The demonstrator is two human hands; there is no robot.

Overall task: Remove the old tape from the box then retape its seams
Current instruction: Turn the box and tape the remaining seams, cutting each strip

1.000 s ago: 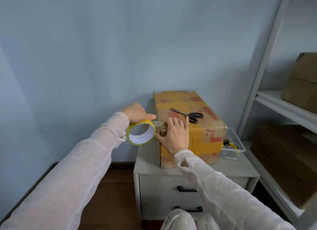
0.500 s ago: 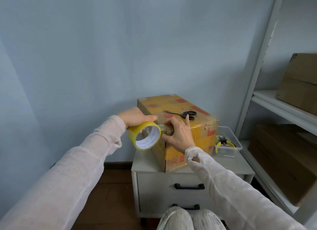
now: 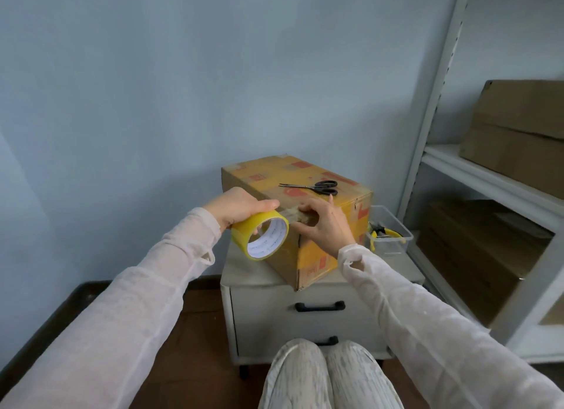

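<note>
We see the cardboard box (image 3: 317,259) standing askew on a pale drawer cabinet (image 3: 274,317), one corner jutting past the front edge. Red printed patches show on its yellow-taped faces, but they are too blurred for us to read. The left hand (image 3: 241,205) grips a yellow tape roll (image 3: 244,230) beside the box, thumb over the top and fingers through the core. The small print inside the core is illegible. A clear strip (image 3: 290,215) runs from the roll to the box's upper edge, where the right hand (image 3: 326,225) has its fingers curled on the end. That hand hides the seam beneath it. Black scissors (image 3: 314,187) lie on the box top. Behind the box, a clear tub (image 3: 396,244) is partly hidden.
</note>
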